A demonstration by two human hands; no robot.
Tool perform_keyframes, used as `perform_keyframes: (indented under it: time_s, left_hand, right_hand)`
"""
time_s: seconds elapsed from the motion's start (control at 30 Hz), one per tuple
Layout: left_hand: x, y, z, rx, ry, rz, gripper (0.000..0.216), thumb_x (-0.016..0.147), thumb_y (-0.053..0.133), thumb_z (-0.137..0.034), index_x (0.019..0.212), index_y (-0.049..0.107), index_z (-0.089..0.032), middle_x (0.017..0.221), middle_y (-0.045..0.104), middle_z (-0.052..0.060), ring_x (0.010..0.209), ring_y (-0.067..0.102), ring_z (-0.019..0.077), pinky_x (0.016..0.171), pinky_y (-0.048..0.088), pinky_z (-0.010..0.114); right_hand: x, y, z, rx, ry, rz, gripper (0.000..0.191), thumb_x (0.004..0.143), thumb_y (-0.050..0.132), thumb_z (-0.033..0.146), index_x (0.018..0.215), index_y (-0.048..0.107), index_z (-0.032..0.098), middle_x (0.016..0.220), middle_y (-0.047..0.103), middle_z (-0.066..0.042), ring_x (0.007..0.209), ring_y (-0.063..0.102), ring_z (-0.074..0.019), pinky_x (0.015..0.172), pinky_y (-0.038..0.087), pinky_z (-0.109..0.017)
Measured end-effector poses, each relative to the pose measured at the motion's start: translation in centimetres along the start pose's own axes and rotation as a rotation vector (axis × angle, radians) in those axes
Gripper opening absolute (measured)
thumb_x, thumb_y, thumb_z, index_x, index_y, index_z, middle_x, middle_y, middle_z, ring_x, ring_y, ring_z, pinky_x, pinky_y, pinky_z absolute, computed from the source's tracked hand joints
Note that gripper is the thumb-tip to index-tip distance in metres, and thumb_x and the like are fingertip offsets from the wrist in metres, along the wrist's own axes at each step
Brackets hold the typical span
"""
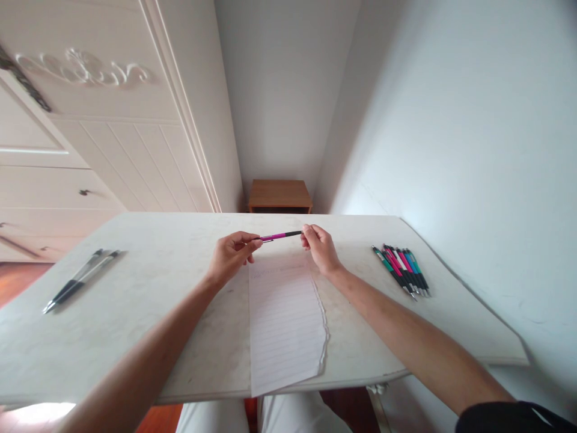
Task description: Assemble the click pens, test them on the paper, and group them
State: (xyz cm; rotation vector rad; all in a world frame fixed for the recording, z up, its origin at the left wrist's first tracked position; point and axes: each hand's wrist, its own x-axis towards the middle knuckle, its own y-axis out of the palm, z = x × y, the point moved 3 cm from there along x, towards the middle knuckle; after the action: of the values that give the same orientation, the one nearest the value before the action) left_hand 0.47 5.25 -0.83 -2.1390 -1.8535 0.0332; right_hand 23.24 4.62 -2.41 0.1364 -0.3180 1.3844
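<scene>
A pink and black pen point(280, 236) is held level above the white table point(148, 282), just over the far end of a lined sheet of paper point(283, 319) with a torn right edge. My left hand point(232, 255) pinches the pen's left end with thumb and fingers closed. My right hand point(319, 248) pinches its black right end.
Several coloured pens point(403, 269) lie side by side at the right of the table. Two dark pens point(80, 279) lie at the left. A white cabinet point(90, 120) stands at the left, a wall point(473, 132) close on the right, a small wooden stand point(279, 196) beyond.
</scene>
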Motion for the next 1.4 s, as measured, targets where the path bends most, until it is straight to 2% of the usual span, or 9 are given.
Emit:
perform_keyframes:
  time_s: [0.13, 0.27, 0.4, 0.5, 0.6, 0.77, 0.83, 1.13, 1.4]
  left_hand:
    - [0.1, 0.1, 0.3, 0.015, -0.003, -0.024, 0.047, 0.084, 0.059, -0.056, 0.065, 0.066, -0.014, 0.053, 0.062, 0.003, 0.041, 0.053, 0.0094, 0.039, 0.040, 0.020]
    - [0.3, 0.2, 1.2, -0.033, -0.052, -0.030, 0.059, 0.086, 0.049, -0.065, 0.060, 0.062, -0.014, 0.049, 0.059, 0.004, 0.038, 0.053, 0.0106, 0.038, 0.039, 0.021]
    - [0.3, 0.2, 1.3, -0.087, -0.016, 0.002, 0.059, 0.087, 0.046, -0.067, 0.077, 0.065, -0.012, 0.063, 0.064, 0.005, 0.042, 0.055, 0.0100, 0.038, 0.038, 0.020]
    - [0.2, 0.4, 1.0, -0.110, 0.023, 0.024, 0.049, 0.082, 0.062, -0.060, 0.101, 0.061, -0.014, 0.080, 0.066, 0.004, 0.046, 0.058, 0.0093, 0.040, 0.041, 0.020]
    - [0.3, 0.4, 0.8, -0.134, 0.048, -0.015, 0.058, 0.071, 0.077, -0.048, 0.114, 0.056, -0.017, 0.093, 0.066, 0.004, 0.053, 0.062, 0.0104, 0.043, 0.044, 0.021]
    - [0.6, 0.3, 0.8, -0.047, 0.060, -0.044, 0.031, 0.074, 0.072, -0.040, 0.090, 0.066, -0.013, 0.060, 0.062, -0.001, 0.053, 0.058, 0.0114, 0.049, 0.046, 0.021]
    - [0.5, 0.1, 0.7, -0.010, 0.055, -0.058, 0.027, 0.076, 0.069, -0.040, 0.081, 0.067, -0.014, 0.055, 0.061, -0.001, 0.050, 0.056, 0.0107, 0.049, 0.045, 0.021]
    - [0.2, 0.1, 0.2, 0.030, 0.048, -0.061, 0.052, 0.089, 0.050, -0.055, 0.054, 0.055, -0.017, 0.045, 0.055, 0.001, 0.040, 0.049, 0.0100, 0.043, 0.039, 0.021]
    - [0.5, -0.3, 0.5, 0.006, 0.044, -0.106, 0.050, 0.089, 0.049, -0.055, 0.055, 0.054, -0.018, 0.045, 0.054, 0.001, 0.040, 0.048, 0.0101, 0.042, 0.038, 0.021]
  right_hand:
    - [-0.2, 0.2, 0.2, -0.010, -0.005, 0.024, 0.041, 0.090, 0.052, 0.055, 0.066, 0.052, 0.021, 0.061, 0.053, 0.001, 0.058, 0.049, -0.0135, 0.057, 0.040, -0.027]
    - [-0.4, 0.4, 0.4, -0.029, -0.011, 0.044, 0.043, 0.090, 0.051, 0.057, 0.066, 0.051, 0.021, 0.060, 0.053, 0.001, 0.057, 0.049, -0.0136, 0.057, 0.040, -0.027]
    - [-0.3, 0.3, 0.1, -0.025, -0.006, 0.033, 0.043, 0.090, 0.051, 0.057, 0.067, 0.052, 0.021, 0.061, 0.054, 0.001, 0.058, 0.050, -0.0136, 0.057, 0.041, -0.027]
    - [-0.1, 0.1, -0.1, -0.017, 0.005, 0.014, 0.042, 0.089, 0.052, 0.057, 0.066, 0.052, 0.021, 0.062, 0.055, 0.000, 0.058, 0.051, -0.0138, 0.057, 0.041, -0.027]
    - [0.0, 0.0, -0.2, -0.002, 0.018, -0.008, 0.041, 0.089, 0.052, 0.055, 0.067, 0.053, 0.021, 0.062, 0.056, 0.000, 0.059, 0.052, -0.0139, 0.056, 0.041, -0.027]
    - [0.0, 0.0, -0.2, 0.018, 0.031, -0.019, 0.039, 0.089, 0.053, 0.053, 0.066, 0.053, 0.021, 0.062, 0.056, 0.000, 0.059, 0.051, -0.0137, 0.056, 0.041, -0.026]
    - [0.0, 0.0, -0.2, 0.015, 0.032, -0.013, 0.040, 0.089, 0.053, 0.053, 0.066, 0.053, 0.021, 0.062, 0.056, 0.000, 0.059, 0.051, -0.0138, 0.056, 0.041, -0.026]
    - [-0.3, 0.3, 0.3, 0.000, 0.024, 0.030, 0.041, 0.089, 0.052, 0.055, 0.065, 0.052, 0.021, 0.060, 0.055, 0.000, 0.057, 0.050, -0.0134, 0.057, 0.041, -0.027]
    - [-0.3, 0.2, 0.3, -0.011, 0.007, 0.026, 0.042, 0.089, 0.052, 0.055, 0.065, 0.052, 0.021, 0.059, 0.054, 0.001, 0.057, 0.050, -0.0132, 0.056, 0.040, -0.027]
